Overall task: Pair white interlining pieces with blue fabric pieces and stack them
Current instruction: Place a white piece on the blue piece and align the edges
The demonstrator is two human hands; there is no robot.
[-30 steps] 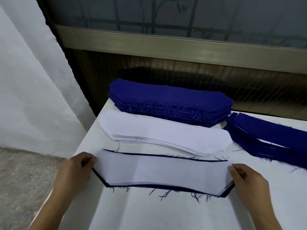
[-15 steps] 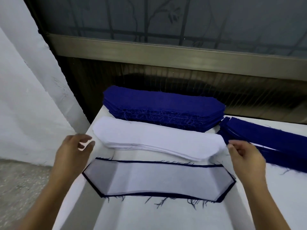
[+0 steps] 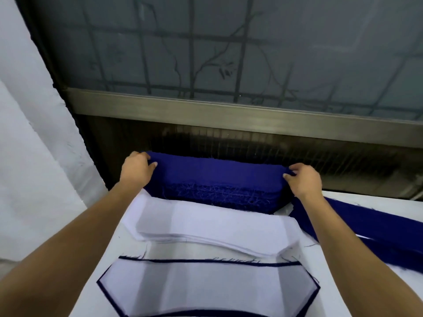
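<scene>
Fingers of left hand (image 3: pixel 136 170) and right hand (image 3: pixel 303 179) pinch opposite ends of the top blue fabric piece (image 3: pixel 217 173).

Frayed blue fabric stack (image 3: pixel 219 186) farthest, white interlining stack (image 3: pixel 212 227) before it, paired piece (image 3: pixel 206 291) nearest

Blue fabric stack (image 3: pixel 219 179), pinched at both ends by fingers: deep royal blue, pale frayed threads along its near edge. Interlining stack (image 3: pixel 212 225), just nearer than the fingers: plain white. Paired piece (image 3: pixel 206 291), nearest: white face, thin dark-blue border. Second blue pile (image 3: pixel 366 227), right of the fingers: same blue. Table (image 3: pixel 377 300): white.
</scene>
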